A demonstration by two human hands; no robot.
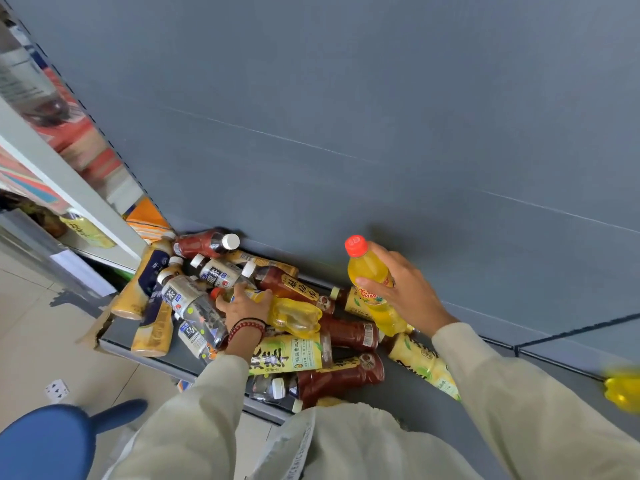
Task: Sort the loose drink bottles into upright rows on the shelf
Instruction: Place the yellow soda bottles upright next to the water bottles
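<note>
Right hand wrapped orange bottle upright, ready for shelf; left hand clamped yellow bottle in pile.

The clear bottle left of the yellow bottle carries a large "茶". Further left, another clear bottle's dark label reads "SUNTORY" partly. The brown bottle above shows "酸梅汤", blurred.
</note>
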